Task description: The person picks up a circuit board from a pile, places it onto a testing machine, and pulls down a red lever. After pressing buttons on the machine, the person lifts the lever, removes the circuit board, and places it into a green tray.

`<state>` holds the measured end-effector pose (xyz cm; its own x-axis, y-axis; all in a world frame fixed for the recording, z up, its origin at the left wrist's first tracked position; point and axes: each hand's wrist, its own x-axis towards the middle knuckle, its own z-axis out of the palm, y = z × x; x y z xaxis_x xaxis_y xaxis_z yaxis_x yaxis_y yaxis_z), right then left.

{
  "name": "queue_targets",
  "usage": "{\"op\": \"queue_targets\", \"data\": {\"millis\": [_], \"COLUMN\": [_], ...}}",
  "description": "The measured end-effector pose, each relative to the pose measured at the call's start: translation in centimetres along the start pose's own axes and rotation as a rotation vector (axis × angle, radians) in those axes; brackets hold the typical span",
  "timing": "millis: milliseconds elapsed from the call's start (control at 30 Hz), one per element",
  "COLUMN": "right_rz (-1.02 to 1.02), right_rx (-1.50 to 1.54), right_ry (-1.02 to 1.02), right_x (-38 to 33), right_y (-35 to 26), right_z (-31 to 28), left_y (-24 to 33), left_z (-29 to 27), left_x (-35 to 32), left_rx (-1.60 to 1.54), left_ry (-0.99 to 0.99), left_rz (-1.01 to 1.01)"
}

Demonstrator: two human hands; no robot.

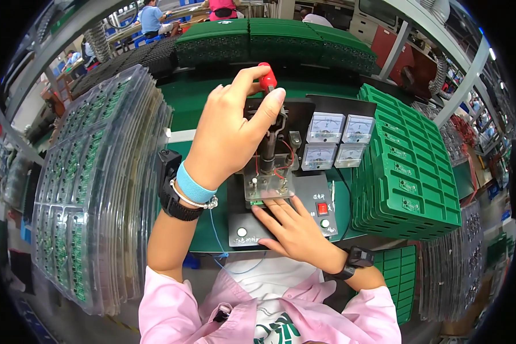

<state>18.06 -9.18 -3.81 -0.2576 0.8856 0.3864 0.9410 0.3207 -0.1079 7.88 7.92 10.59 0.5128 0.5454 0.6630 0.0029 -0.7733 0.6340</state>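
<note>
Green bench mat (200,100), left hand (229,135) gripping red lever knob (266,79), right hand (289,226) flat on black test fixture (243,226), factory racks behind.

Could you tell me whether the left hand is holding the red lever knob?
Yes: the left hand wraps the red knob, thumb and fingers closed around it.

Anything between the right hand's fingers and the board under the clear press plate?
Nothing visible. The right hand lies flat on the fixture base, fingertips at the small green board under the clear plate. The left hand grips the red-knobbed lever above.
</note>
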Motion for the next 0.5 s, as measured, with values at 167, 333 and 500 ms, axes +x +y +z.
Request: {"op": "queue_targets", "data": {"millis": [167,333,500], "right_rz": [0.012,-0.015,-0.287], "right_rx": [-0.129,-0.009,0.290], "right_ry": [0.015,0.005,0.008], "right_x": [-0.4,-0.4,-2.3], "right_y": [-0.2,0.5,0.0], "right_z": [-0.3,-0.5,-1.4], "left_y": [0.2,-0.1,-1.2], "left_z": [0.0,0.1,0.6], "left_x": [0.2,0.5,-0.1], "left_rx": [-0.019,-0.019,0.103], "left_ry": [-0.026,-0.001,0.224], "left_rz": [0.009,0.067,0.384]}}
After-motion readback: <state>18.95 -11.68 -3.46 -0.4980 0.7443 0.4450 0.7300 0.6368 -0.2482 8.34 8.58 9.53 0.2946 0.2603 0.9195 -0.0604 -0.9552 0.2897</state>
